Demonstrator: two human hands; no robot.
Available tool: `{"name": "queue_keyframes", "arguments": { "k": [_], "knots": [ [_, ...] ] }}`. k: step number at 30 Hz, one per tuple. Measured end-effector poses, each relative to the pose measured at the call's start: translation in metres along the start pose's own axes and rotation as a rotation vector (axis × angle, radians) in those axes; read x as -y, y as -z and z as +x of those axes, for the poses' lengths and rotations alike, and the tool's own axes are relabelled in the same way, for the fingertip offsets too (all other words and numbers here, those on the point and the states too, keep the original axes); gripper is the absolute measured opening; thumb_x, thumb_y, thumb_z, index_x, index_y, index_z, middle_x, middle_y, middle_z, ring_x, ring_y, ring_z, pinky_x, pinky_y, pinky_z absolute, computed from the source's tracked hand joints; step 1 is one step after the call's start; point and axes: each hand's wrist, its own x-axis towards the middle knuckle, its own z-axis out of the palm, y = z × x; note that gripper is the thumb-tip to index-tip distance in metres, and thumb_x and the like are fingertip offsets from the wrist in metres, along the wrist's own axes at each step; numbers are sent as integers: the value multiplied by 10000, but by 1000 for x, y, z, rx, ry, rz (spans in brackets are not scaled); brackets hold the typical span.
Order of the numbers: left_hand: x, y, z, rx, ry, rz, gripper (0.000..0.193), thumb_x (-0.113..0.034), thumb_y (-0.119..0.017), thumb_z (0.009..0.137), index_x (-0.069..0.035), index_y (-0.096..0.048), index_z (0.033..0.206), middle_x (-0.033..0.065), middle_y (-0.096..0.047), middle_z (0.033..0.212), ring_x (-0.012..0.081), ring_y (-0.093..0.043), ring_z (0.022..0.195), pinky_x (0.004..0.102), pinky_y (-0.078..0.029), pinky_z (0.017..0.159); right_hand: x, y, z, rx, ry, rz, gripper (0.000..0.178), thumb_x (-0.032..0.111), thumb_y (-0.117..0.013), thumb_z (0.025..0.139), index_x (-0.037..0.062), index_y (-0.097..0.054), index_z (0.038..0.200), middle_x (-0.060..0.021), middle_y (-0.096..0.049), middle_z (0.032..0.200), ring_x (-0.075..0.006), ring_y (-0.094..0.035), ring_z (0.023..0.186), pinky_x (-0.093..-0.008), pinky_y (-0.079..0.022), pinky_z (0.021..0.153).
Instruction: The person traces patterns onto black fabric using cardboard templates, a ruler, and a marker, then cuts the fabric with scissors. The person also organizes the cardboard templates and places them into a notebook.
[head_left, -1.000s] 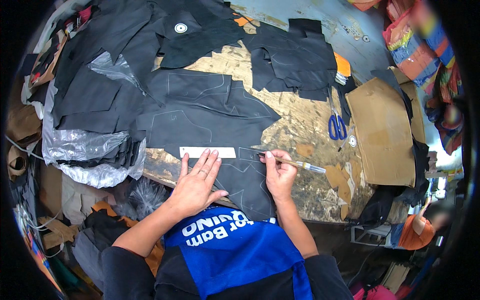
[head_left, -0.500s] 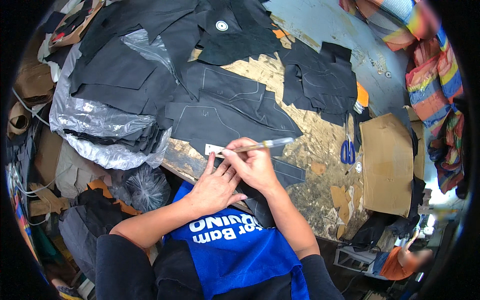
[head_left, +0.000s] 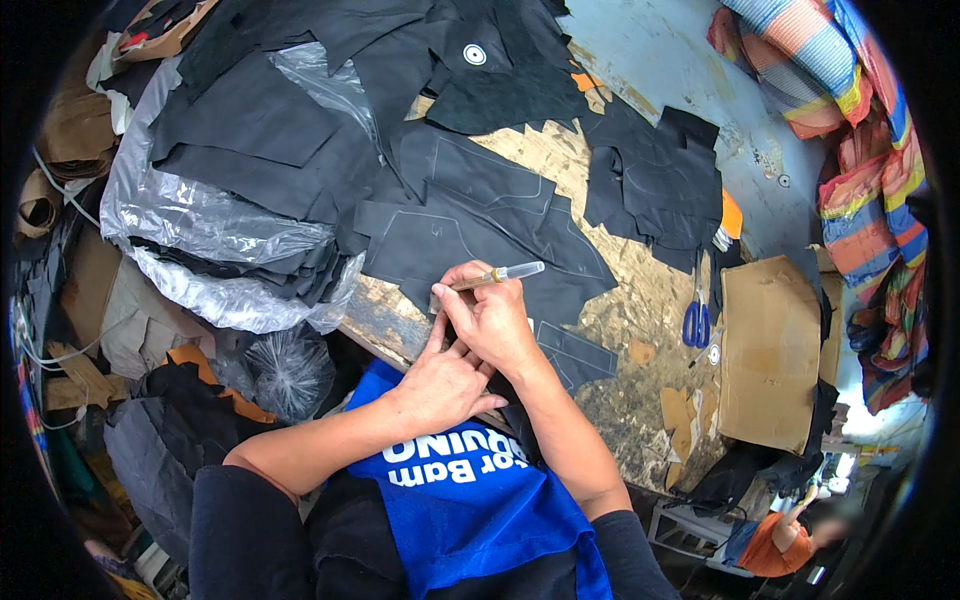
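My right hand is closed round a pen with a clear barrel, tilted with its back end up to the right. Its tip is hidden behind my fingers. Lying flat by the table's near edge, my left hand has its fingers stretched toward the right hand and meets it at the fingertips. Under and beyond both hands lie black sheets of material with pale drawn outlines. Another black outlined piece lies right of my right wrist. The small white strip is almost wholly covered by my fingers.
Stacked black sheets in clear plastic fill the left. Blue-handled scissors and a cardboard piece are at the right on the worn wooden table. Striped cloth hangs far right. A person in orange is at lower right.
My right hand has come back slightly toward me, and the pen's back end has swung left. The white strip has gone behind my fingers. The view has shifted a little.
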Motion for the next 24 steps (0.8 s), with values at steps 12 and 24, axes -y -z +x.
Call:
{"name": "queue_keyframes", "arguments": {
  "k": [12, 24],
  "knots": [
    [-2, 10, 3, 43, 24, -33, 695, -495, -533, 868, 21, -449, 1327, 198, -398, 1408, 318, -290, 1368, 658, -102, 1074, -1, 29, -21, -113, -96, -233, 122, 65, -685, 791, -52, -649, 800, -140, -664, 700, -194, -666, 601, -272, -517, 547],
    [-5, 61, 44, 317, 75, -29, 651, -541, -509, 872, -9, -535, 1245, 155, -514, 1320, 311, -493, 1147, 609, -404, 906, -30, 57, -62, -411, -383, 62, 126, 62, -652, 835, -38, -608, 771, -79, -625, 621, -105, -589, 552, -261, -471, 521]
  ]
}}
